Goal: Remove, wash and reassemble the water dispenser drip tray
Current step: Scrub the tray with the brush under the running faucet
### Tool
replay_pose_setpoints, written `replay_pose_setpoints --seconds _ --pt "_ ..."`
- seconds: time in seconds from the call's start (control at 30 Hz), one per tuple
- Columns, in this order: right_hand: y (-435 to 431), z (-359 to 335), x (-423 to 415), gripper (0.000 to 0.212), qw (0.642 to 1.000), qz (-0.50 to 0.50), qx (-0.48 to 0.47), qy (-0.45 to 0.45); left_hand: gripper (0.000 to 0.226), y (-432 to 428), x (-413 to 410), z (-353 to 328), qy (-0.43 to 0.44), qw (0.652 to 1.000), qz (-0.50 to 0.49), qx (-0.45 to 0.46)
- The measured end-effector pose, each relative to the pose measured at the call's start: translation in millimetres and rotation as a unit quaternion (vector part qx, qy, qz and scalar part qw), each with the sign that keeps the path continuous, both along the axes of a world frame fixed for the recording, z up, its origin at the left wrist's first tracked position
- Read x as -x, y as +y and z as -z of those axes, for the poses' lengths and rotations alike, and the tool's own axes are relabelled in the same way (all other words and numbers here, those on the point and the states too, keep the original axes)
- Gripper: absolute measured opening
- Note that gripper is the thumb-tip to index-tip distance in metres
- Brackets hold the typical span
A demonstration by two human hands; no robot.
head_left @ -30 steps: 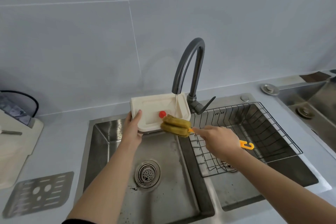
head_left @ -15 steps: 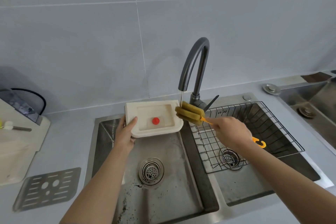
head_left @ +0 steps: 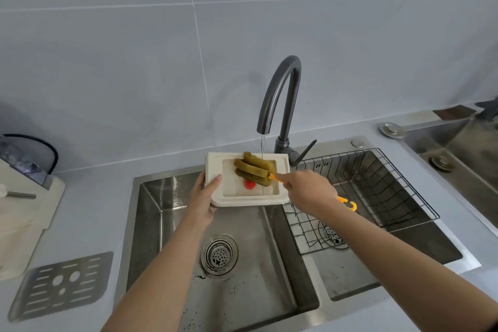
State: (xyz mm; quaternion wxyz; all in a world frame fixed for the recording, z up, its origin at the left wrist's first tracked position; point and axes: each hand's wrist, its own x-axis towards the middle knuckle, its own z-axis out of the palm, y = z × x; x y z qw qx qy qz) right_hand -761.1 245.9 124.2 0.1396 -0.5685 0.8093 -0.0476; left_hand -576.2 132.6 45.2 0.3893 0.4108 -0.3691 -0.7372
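Observation:
The cream drip tray (head_left: 283, 170) is held over the left sink basin, under the running tap. My left hand (head_left: 204, 197) grips its left edge, thumb on the rim. A red float (head_left: 250, 184) sits inside the tray. My right hand (head_left: 307, 191) holds the orange handle of a sponge brush; its greenish-yellow sponge head (head_left: 253, 168) lies inside the tray, under the thin water stream. The tray's metal grille (head_left: 62, 284) lies flat on the counter at the lower left.
The dark gooseneck faucet (head_left: 283, 94) stands behind the tray. The left sink basin (head_left: 161, 237) has a round drain strainer (head_left: 219, 253). A wire rack (head_left: 377, 191) sits in the right basin. The cream water dispenser (head_left: 21, 210) stands at the far left.
The sponge head has moved left from the tray's right edge into the tray, beside the red float. The tray sits a little more to the right under the tap.

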Motion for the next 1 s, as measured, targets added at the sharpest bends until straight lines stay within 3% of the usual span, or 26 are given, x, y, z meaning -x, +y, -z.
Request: replay_pose_setpoints --seconds 0.17,0.3,0.7,1.0 --pt "-0.7 4.8 -10.9 0.049 0.999 -0.048 -0.01 -0.023 0.024 1.2 6.1 -3.3 -0.015 0.999 0.036 0.012" --pt "1.2 7.9 -12.5 0.042 0.994 -0.102 -0.031 -0.02 0.035 -0.9 6.9 -2.2 -0.013 1.0 -0.001 0.009" --pt "-11.5 -9.7 15.4 0.065 0.972 -0.174 -0.056 0.149 0.044 -6.4 5.6 -16.8 -0.012 0.998 -0.057 0.005" --pt "-13.0 -7.8 28.2 0.067 0.965 -0.192 -0.047 0.174 0.048 -9.1 6.3 -24.4 -0.036 0.999 -0.032 0.017"
